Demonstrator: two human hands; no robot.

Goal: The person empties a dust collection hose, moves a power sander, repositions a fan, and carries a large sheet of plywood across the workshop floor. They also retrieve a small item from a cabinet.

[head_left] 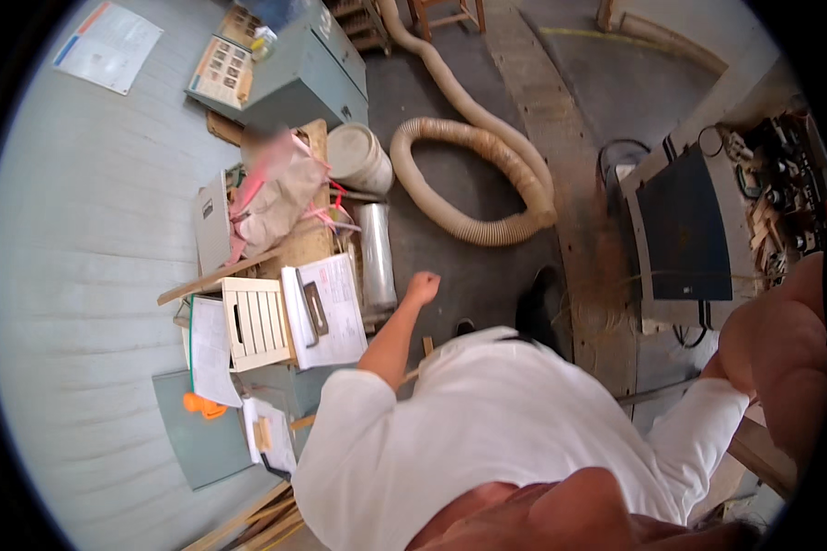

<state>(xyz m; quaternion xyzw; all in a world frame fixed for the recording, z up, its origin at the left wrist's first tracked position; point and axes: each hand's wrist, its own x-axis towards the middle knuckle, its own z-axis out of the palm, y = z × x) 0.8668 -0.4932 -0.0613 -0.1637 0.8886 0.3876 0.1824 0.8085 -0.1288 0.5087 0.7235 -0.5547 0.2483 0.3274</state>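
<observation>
My left hand (423, 287) hangs beside my body in a loose fist, with nothing seen in it. It is nearest to a wrapped silvery roll (377, 253) standing on the floor and to paper sheets (345, 317) on the bench at the left, touching neither. A dark flat piece with a slot (315, 308) lies on those sheets. My right hand (781, 354) is raised very close to the camera at the right edge. It looks large and blurred, and its fingers run out of the picture, so their grip is hidden.
A ribbed hose (487, 231) loops across the floor ahead. Beyond the bench with a white slatted box (265, 323) stand a white bucket (358, 156) and a grey-blue cabinet (285, 92). At right is a machine with a dark panel (685, 230) and cluttered tools (781, 193).
</observation>
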